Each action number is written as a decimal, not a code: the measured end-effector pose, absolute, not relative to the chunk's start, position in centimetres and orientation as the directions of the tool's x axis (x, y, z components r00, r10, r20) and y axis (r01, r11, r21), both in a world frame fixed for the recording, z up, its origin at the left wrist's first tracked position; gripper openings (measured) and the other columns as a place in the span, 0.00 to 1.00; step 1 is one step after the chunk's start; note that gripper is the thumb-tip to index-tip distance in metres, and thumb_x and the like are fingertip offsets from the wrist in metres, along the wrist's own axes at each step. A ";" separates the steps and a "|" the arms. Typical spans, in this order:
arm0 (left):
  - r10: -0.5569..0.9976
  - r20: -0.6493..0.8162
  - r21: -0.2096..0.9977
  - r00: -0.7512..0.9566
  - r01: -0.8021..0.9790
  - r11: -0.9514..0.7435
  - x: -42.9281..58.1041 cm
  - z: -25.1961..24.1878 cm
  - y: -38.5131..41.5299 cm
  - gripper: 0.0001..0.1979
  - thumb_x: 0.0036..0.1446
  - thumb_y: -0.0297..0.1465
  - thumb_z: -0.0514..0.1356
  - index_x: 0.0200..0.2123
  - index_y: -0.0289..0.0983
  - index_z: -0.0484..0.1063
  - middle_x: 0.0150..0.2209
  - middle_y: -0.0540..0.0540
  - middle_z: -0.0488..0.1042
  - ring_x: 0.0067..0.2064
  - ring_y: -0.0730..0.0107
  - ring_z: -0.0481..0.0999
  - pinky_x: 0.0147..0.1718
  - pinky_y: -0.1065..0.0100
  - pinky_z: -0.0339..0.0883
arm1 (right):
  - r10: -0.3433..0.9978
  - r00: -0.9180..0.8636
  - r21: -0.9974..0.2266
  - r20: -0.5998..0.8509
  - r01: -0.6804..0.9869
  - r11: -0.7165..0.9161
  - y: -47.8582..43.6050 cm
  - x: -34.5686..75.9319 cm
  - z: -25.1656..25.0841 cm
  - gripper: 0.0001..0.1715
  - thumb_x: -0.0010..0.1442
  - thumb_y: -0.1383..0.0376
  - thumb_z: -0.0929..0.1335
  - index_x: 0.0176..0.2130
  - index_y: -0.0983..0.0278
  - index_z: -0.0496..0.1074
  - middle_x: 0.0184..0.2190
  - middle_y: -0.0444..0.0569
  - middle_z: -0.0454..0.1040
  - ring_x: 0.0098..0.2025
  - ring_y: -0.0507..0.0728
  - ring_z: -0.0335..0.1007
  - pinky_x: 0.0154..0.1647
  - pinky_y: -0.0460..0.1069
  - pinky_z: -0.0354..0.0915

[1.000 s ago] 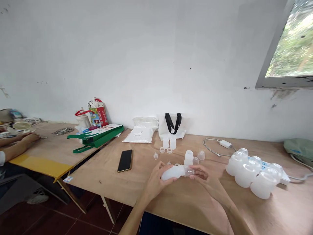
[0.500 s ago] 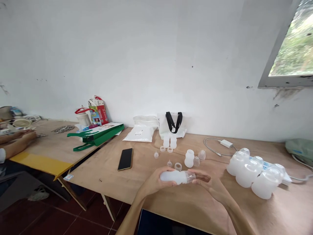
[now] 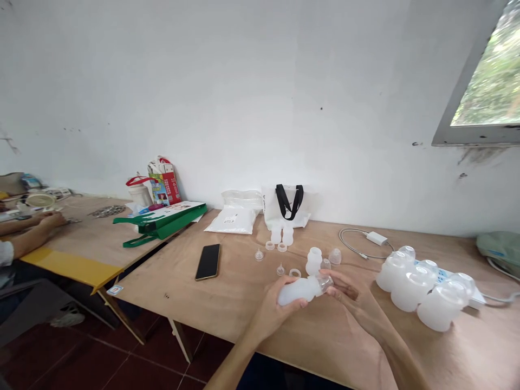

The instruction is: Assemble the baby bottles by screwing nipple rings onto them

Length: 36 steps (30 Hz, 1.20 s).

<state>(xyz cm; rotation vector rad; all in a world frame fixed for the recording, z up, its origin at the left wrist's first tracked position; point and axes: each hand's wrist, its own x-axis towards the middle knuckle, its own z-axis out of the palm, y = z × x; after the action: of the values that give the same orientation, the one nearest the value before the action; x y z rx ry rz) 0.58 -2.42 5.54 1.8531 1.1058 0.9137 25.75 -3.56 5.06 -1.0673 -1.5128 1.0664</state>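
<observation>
My left hand [image 3: 276,306] is wrapped round the body of a white translucent bottle [image 3: 298,291] lying sideways above the plywood table [image 3: 227,303]. My right hand [image 3: 351,300] pinches the clear cap end of that same bottle [image 3: 325,282]. Just beyond my hands stand another small white bottle [image 3: 313,260], a clear dome cap [image 3: 335,256], a ring [image 3: 294,273] and a small teat [image 3: 280,269]. Two little bottles [image 3: 281,235] stand further back.
A black phone [image 3: 208,261] lies to the left. Several capped white bottles [image 3: 418,290] are grouped at the right. A white bag with black handles [image 3: 287,206], a plastic packet [image 3: 233,221] and a charger cable [image 3: 361,241] sit by the wall. Another person's arms [image 3: 28,230] rest on the left table.
The bottle has tilted, with its cap end raised toward the right, and both hands have shifted slightly right with it. The camera view has drifted a little.
</observation>
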 end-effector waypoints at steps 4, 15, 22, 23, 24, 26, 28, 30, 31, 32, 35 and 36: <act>0.829 0.108 0.885 0.549 0.326 -0.332 1.5 4.1 -2.7 0.30 0.68 0.50 0.56 0.66 0.42 0.64 0.60 0.42 0.73 0.59 0.54 0.73 0.59 0.58 0.66 | 0.958 -0.129 -0.916 0.255 0.285 0.282 -3.6 25.3 5.2 0.33 0.66 0.46 0.70 0.65 0.53 0.69 0.59 0.51 0.77 0.57 0.64 0.75 0.58 0.58 0.73; 0.680 0.153 0.532 0.717 0.521 -0.668 1.0 1.1 -2.0 0.26 0.68 0.48 0.60 0.65 0.47 0.68 0.70 0.49 0.64 0.70 0.58 0.62 0.70 0.55 0.52 | 0.853 0.408 -0.642 0.326 0.758 -0.117 -4.3 33.0 6.4 0.31 0.59 0.37 0.66 0.54 0.49 0.76 0.33 0.45 0.79 0.30 0.60 0.76 0.36 0.56 0.68; 0.684 0.176 0.506 0.708 0.531 -0.680 1.1 0.8 -2.1 0.25 0.68 0.47 0.59 0.65 0.47 0.68 0.69 0.49 0.65 0.69 0.58 0.63 0.69 0.55 0.55 | 0.753 0.499 -0.621 0.428 0.768 -0.157 -3.9 37.1 4.9 0.35 0.57 0.36 0.64 0.51 0.54 0.77 0.32 0.49 0.79 0.30 0.63 0.75 0.35 0.57 0.66; 0.684 0.176 0.504 0.709 0.532 -0.681 1.1 0.8 -2.1 0.25 0.68 0.47 0.59 0.65 0.47 0.68 0.69 0.49 0.65 0.69 0.58 0.63 0.69 0.55 0.55 | 0.738 0.503 -0.617 0.450 0.772 -0.150 -3.9 37.2 4.8 0.36 0.57 0.36 0.64 0.51 0.55 0.77 0.32 0.50 0.79 0.30 0.63 0.76 0.35 0.57 0.66; 0.682 0.174 0.502 0.710 0.532 -0.682 1.1 0.7 -2.1 0.26 0.68 0.47 0.59 0.65 0.46 0.68 0.69 0.49 0.65 0.69 0.58 0.63 0.69 0.55 0.55 | 0.727 0.503 -0.612 0.468 0.778 -0.144 -3.9 37.3 4.7 0.36 0.58 0.36 0.63 0.51 0.55 0.77 0.33 0.50 0.79 0.31 0.63 0.76 0.35 0.57 0.66; 0.680 0.172 0.500 0.713 0.531 -0.684 1.1 0.7 -2.1 0.26 0.68 0.48 0.59 0.65 0.46 0.67 0.69 0.49 0.64 0.69 0.58 0.62 0.70 0.55 0.54 | 0.711 0.497 -0.598 0.498 0.790 -0.134 -3.9 37.4 4.6 0.36 0.59 0.36 0.62 0.51 0.56 0.78 0.34 0.51 0.79 0.32 0.64 0.76 0.35 0.56 0.66; 0.680 0.171 0.500 0.713 0.532 -0.684 1.1 0.7 -2.0 0.26 0.68 0.48 0.59 0.65 0.46 0.67 0.69 0.49 0.65 0.69 0.58 0.62 0.70 0.55 0.54 | 0.702 0.486 -0.584 0.520 0.802 -0.122 -3.9 37.5 4.5 0.36 0.60 0.36 0.63 0.50 0.56 0.78 0.34 0.51 0.79 0.34 0.64 0.77 0.35 0.55 0.66; 0.681 0.172 0.503 0.712 0.531 -0.682 1.1 0.6 -2.0 0.26 0.69 0.47 0.59 0.65 0.46 0.68 0.69 0.49 0.65 0.69 0.58 0.63 0.69 0.55 0.54 | 0.703 0.479 -0.576 0.526 0.809 -0.119 -3.9 37.6 4.3 0.35 0.60 0.36 0.63 0.51 0.55 0.78 0.34 0.50 0.79 0.34 0.63 0.77 0.35 0.55 0.66; 0.681 0.173 0.506 0.711 0.529 -0.681 1.1 0.6 -2.0 0.26 0.69 0.47 0.59 0.65 0.46 0.68 0.69 0.49 0.65 0.69 0.58 0.63 0.69 0.55 0.54 | 0.706 0.475 -0.573 0.524 0.811 -0.120 -3.9 37.7 4.2 0.34 0.60 0.36 0.63 0.51 0.54 0.78 0.35 0.49 0.79 0.34 0.63 0.77 0.35 0.54 0.66; 0.680 0.173 0.511 0.712 0.525 -0.681 1.1 0.5 -2.0 0.26 0.69 0.48 0.59 0.65 0.46 0.68 0.69 0.49 0.65 0.69 0.58 0.63 0.70 0.55 0.54 | 0.712 0.470 -0.568 0.522 0.814 -0.121 -3.9 37.7 4.2 0.33 0.60 0.37 0.64 0.52 0.53 0.78 0.37 0.48 0.80 0.34 0.62 0.77 0.35 0.54 0.66; 0.674 0.169 0.532 0.720 0.509 -0.677 0.9 0.6 -1.7 0.26 0.68 0.48 0.59 0.65 0.46 0.68 0.69 0.48 0.65 0.69 0.57 0.63 0.69 0.55 0.54 | 0.718 0.440 -0.537 0.540 0.837 -0.109 -4.0 37.3 4.5 0.31 0.62 0.39 0.64 0.53 0.52 0.76 0.47 0.49 0.79 0.33 0.60 0.77 0.33 0.53 0.65; 0.669 0.160 0.541 0.726 0.502 -0.675 0.8 0.6 -1.6 0.26 0.68 0.47 0.59 0.65 0.47 0.68 0.69 0.48 0.65 0.69 0.57 0.63 0.69 0.54 0.55 | 0.709 0.428 -0.520 0.561 0.848 -0.101 -4.2 37.0 4.8 0.31 0.62 0.39 0.64 0.53 0.52 0.76 0.51 0.49 0.78 0.33 0.59 0.77 0.32 0.53 0.65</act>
<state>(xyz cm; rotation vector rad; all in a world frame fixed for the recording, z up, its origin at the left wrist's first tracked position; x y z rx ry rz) 0.76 -1.57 0.62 2.4614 0.8935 0.4806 37.03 -4.15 4.81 -1.8539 -1.3279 -0.2122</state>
